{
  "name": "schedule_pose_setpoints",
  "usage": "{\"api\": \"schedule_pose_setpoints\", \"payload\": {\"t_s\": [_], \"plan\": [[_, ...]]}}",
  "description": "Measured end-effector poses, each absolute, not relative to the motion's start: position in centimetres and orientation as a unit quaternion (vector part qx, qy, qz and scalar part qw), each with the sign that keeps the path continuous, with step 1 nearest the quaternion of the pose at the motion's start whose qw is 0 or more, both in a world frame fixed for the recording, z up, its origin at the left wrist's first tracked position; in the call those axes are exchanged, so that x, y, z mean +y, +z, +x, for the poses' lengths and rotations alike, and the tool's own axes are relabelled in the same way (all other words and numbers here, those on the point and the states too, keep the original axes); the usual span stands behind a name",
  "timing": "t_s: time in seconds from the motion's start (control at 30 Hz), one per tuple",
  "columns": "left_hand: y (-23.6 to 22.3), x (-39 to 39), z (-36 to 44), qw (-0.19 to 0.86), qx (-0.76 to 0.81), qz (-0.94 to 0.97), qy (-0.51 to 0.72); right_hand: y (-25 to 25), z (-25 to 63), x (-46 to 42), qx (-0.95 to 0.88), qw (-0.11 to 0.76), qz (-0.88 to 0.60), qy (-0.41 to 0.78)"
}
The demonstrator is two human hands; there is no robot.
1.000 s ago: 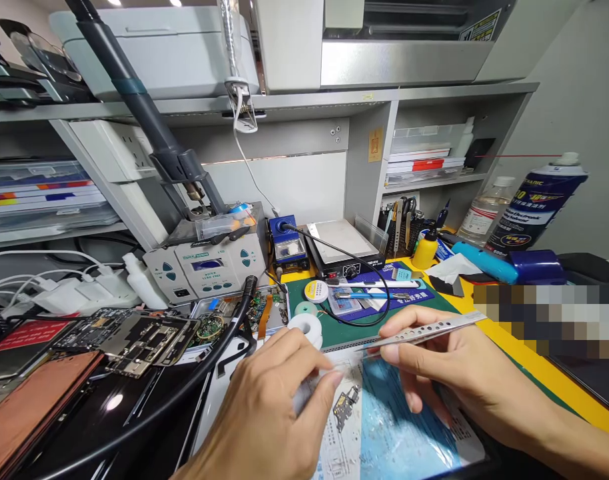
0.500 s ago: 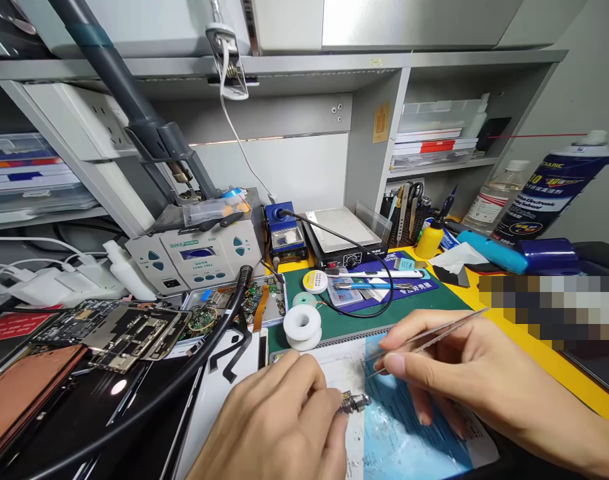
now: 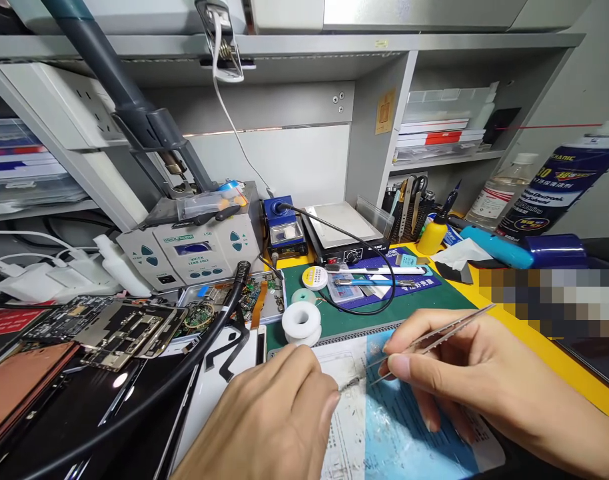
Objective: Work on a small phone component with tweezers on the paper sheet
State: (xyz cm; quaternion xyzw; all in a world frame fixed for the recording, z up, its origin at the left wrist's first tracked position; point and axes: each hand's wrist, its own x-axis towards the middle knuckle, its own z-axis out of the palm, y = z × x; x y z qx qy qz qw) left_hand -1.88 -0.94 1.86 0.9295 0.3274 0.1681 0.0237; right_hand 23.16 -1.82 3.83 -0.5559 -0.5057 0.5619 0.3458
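between the hands, left hand [image 3: 274, 420] pinches a small part [image 3: 348, 384], right hand [image 3: 449, 373] grips tweezers [image 3: 434, 335].

You face a yellow worktop [image 3: 539, 343] partly covered by a green mat [image 3: 424, 300]. Behind it stands a grey shelf unit [image 3: 384, 153] with a pale back panel [image 3: 294, 163]; a strip of light [image 3: 234, 130] runs along the panel's top edge. Above you, a long shelf [image 3: 334, 45] spans the width. To your right, a cubby [image 3: 449, 133] holds stacked papers and boxes, beside a plain grey wall [image 3: 584, 87]. To your left, a white socket strip [image 3: 69, 107] slants beneath the shelf, near a dark boom arm [image 3: 129, 107].
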Motion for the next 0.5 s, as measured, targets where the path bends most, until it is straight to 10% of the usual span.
{"api": "schedule_pose_setpoints", "payload": {"t_s": [0.5], "plan": [[0.8,-1.2,-1.0,0.071,0.414,0.876,0.235,3.4,23.4,-1.8,-0.493,0.348,-0.558,0.57]]}}
